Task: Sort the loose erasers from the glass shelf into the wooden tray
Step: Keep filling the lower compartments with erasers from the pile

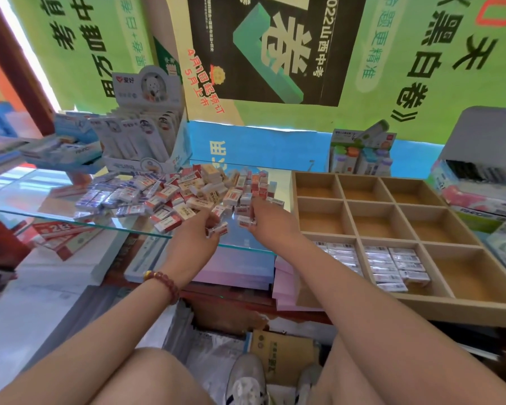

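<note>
A heap of loose erasers point(170, 194) in white, red and blue wrappers lies on the glass shelf point(35, 197). My left hand point(195, 233), with a bead bracelet on the wrist, holds a red-and-white eraser point(218, 230) at the heap's near edge. My right hand point(268, 219) grips a few small erasers point(246, 222) just beside it. To the right stands the wooden tray point(357, 241) with nine compartments. Its near-left and near-middle compartments hold rows of blue-white erasers point(392, 263).
Display boxes of stationery point(146, 135) stand behind the heap, more boxes point(361, 153) behind the tray. Packets point(476, 194) lie to the tray's right. Stacked paper point(234, 267) sits under the glass. My knees and shoes are below.
</note>
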